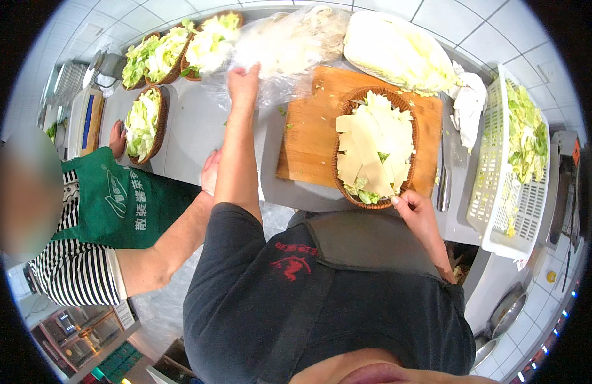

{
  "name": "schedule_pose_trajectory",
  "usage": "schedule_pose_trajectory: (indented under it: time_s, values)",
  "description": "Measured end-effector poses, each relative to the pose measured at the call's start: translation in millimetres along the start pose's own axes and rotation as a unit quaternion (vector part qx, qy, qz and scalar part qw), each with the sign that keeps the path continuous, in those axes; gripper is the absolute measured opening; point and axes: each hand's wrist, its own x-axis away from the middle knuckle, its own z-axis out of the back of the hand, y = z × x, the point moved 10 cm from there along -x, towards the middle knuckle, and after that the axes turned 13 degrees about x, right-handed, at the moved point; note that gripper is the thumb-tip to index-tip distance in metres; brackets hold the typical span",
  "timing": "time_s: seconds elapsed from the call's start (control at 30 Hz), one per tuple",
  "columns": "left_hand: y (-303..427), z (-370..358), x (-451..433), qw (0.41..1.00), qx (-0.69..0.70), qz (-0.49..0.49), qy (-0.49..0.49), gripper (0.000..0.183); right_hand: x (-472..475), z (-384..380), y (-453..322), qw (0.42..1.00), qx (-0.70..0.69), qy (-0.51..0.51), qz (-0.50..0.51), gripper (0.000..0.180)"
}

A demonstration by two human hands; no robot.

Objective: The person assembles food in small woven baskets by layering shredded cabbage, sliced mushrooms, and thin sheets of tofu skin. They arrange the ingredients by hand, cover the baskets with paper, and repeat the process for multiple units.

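Observation:
My left hand (244, 85) is at the near edge of a clear plastic bag (296, 45) with pale contents; its fingertips seem closed on the film. My right hand (415, 209) pinches the near rim of an oval wicker basket (413, 158), thumb on top. Chopped cabbage leaves (382, 113) fill that basket, with flat pale-yellow sheets (365, 153) laid over their left and lower parts. Beneath the basket lies a wooden cutting board (305, 139). A large piece of napa cabbage (401, 50) rests behind the board.
To the left, a co-worker in a green apron (104, 201) has a hand beside another leaf-filled basket (161, 129). More filled baskets (180, 62) stand at the back left. Right of the board are a knife (443, 185), a white cloth (470, 108) and a white plastic crate (495, 206) with leaves.

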Motion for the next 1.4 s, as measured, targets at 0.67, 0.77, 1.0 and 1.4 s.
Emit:
schedule_pose_trajectory:
  time_s: [0.67,0.77,1.0,1.4]
  values:
    - [142.7,-83.0,-35.0,0.851,0.378,0.095,-0.352,0.013,-47.1,95.3,-130.1,0.99,0.055,-0.003,0.128,0.015]
    - [142.9,-82.0,-53.2,0.837,0.382,0.156,-0.36,0.014,-68.4,58.1,-228.4,0.943,0.168,-0.016,0.289,0.013]
    - [168.5,-74.2,-63.1,0.773,0.469,0.148,-0.4,0.026,-147.6,-103.5,-336.7,0.853,0.282,-0.069,0.434,0.022]
    - [145.2,-27.0,-13.0,0.884,-0.098,-0.347,-0.296,0.091,-273.9,-119.4,-286.8,0.811,0.541,0.094,0.203,0.05]
